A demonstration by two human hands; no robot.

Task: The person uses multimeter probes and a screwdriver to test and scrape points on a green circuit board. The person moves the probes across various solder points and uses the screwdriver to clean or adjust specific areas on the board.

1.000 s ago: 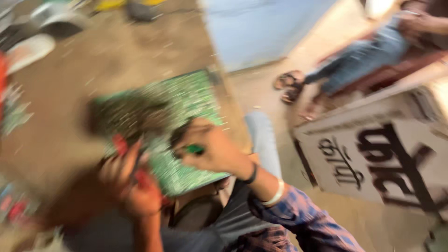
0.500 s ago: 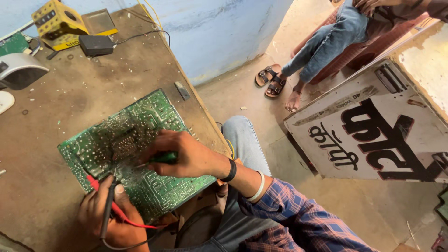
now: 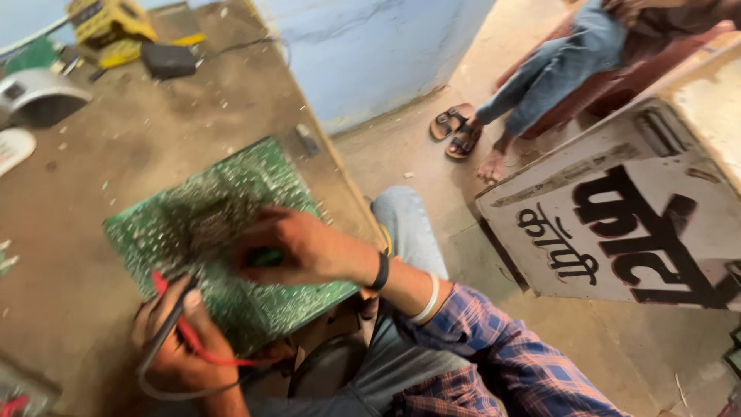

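A large green circuit board lies solder side up on a worn brown workbench. My left hand grips a red probe and a black probe with their leads trailing under the wrist, tips touching the board's near left part. My right hand rests on the middle of the board, fingers closed round a small green tool. A black band and a white bangle sit on that wrist.
At the bench's far end stand a yellow meter, a black box and a grey-white device. A blue wall lies beyond. A seated person's legs and sandals and a leaning painted signboard are on the right.
The view has steadied after a blurred swing and shifted slightly. Both hands stay on the board, the left with the probes, the right with the green tool.
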